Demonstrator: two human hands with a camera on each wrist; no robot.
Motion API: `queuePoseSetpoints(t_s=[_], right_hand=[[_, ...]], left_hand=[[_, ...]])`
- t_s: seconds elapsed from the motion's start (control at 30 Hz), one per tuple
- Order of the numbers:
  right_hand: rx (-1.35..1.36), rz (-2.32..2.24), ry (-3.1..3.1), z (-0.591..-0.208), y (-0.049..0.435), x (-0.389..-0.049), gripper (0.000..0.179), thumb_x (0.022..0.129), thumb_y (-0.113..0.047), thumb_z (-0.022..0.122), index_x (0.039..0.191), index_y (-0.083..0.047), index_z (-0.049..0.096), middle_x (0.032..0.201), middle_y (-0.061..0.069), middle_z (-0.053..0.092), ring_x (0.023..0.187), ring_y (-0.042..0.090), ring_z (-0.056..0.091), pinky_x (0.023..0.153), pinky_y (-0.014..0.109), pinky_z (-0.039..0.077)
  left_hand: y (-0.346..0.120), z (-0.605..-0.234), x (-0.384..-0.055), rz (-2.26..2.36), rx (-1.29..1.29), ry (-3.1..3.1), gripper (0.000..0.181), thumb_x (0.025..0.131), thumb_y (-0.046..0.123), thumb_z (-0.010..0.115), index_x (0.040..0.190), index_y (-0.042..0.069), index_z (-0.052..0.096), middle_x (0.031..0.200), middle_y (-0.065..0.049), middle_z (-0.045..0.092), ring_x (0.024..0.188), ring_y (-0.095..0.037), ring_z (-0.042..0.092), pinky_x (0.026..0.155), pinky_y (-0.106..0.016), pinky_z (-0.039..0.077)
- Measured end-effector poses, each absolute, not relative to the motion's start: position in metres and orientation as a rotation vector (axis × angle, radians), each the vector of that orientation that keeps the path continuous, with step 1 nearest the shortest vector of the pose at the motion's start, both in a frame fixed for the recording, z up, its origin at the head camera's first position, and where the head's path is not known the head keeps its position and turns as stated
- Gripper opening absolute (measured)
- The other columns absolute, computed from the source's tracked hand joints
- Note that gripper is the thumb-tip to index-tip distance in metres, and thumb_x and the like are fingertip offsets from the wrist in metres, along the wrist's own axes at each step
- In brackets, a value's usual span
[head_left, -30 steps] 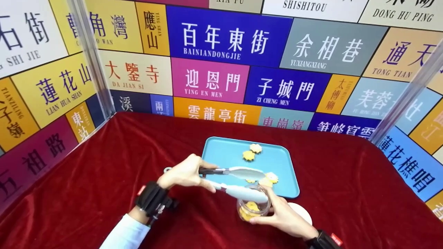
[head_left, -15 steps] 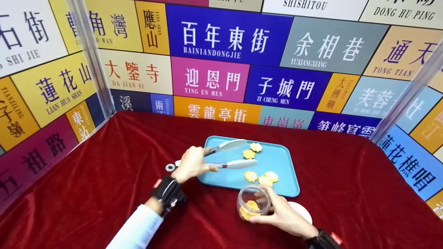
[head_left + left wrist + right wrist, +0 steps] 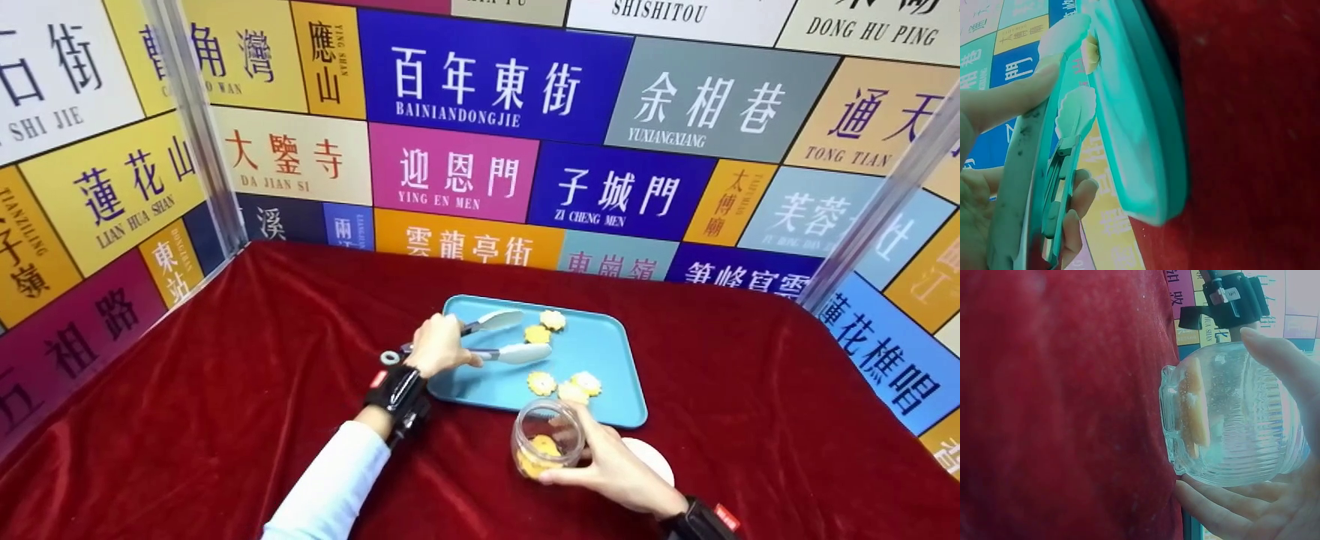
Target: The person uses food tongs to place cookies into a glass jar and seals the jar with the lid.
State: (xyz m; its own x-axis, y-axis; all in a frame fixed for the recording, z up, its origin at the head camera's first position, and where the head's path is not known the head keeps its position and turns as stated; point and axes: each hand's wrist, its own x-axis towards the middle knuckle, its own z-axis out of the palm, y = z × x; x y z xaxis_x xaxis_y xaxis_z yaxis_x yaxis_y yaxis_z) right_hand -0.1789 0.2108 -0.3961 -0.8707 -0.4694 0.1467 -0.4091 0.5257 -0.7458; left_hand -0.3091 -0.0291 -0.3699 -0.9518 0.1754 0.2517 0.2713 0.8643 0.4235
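Note:
My left hand [image 3: 441, 346] grips a pair of kitchen tongs [image 3: 1022, 174] with pale scalloped tips. The tongs are spread over the left part of a blue tray [image 3: 600, 337], their tips close to a yellow flower-shaped cookie [image 3: 536, 334] and a paler cookie [image 3: 553, 320]. Nothing is between the tips. Several more cookies [image 3: 541, 383] lie near the tray's front edge. My right hand [image 3: 611, 465] holds a clear ribbed jar [image 3: 1235, 416] around its side, upright on the cloth and uncapped. Yellow cookies [image 3: 1193, 405] lie at the jar's bottom.
A white round lid [image 3: 649, 459] lies right of the jar, partly behind my right hand. Dark red velvet cloth [image 3: 187, 405] covers the table. Upright panels with colourful street-name signs [image 3: 495, 82] enclose the back and sides.
The tongs have moved from above the jar, back and left to the tray, and their tips have come lower near the two back cookies. My right hand and the jar stay in place.

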Motion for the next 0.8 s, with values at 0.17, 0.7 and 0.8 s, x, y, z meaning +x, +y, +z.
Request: queuePoseSetpoints(t_s=[0.17, 0.7, 0.8], right_hand=[[-0.751, -1.293, 2.669, -0.377, 0.203, -0.168, 0.083, 0.072, -0.033, 0.073, 0.134, -0.005, 0.027, 0.113, 0.012, 0.054, 0.093, 0.021, 0.059, 0.075, 0.025, 0.047], [-0.797, -1.248, 2.736, -0.398, 0.211, -0.179, 0.081, 0.07, -0.041, 0.072, 0.133, -0.013, 0.03, 0.112, 0.003, 0.056, 0.091, 0.013, 0.058, 0.075, 0.023, 0.046], [-0.8, -1.245, 2.739, -0.398, 0.211, -0.179, 0.08, 0.07, -0.041, 0.072, 0.133, -0.014, 0.03, 0.112, 0.003, 0.056, 0.089, 0.012, 0.059, 0.073, 0.023, 0.047]], left_hand=[[-0.022, -0.371, -0.311, -0.693, -0.317, -2.851, 0.044, 0.051, 0.036, 0.085, 0.052, 0.013, 0.047, 0.058, -0.001, 0.047, 0.064, -0.023, 0.054, 0.055, -0.036, 0.043], [-0.011, -0.37, -0.312, -0.657, -0.303, -2.87, 0.038, 0.051, 0.037, 0.084, 0.057, 0.01, 0.058, 0.066, -0.005, 0.057, 0.067, -0.022, 0.057, 0.057, -0.037, 0.047], [-0.01, -0.37, -0.313, -0.649, -0.308, -2.86, 0.038, 0.051, 0.037, 0.084, 0.057, 0.01, 0.058, 0.067, -0.005, 0.058, 0.067, -0.022, 0.057, 0.057, -0.037, 0.047]])
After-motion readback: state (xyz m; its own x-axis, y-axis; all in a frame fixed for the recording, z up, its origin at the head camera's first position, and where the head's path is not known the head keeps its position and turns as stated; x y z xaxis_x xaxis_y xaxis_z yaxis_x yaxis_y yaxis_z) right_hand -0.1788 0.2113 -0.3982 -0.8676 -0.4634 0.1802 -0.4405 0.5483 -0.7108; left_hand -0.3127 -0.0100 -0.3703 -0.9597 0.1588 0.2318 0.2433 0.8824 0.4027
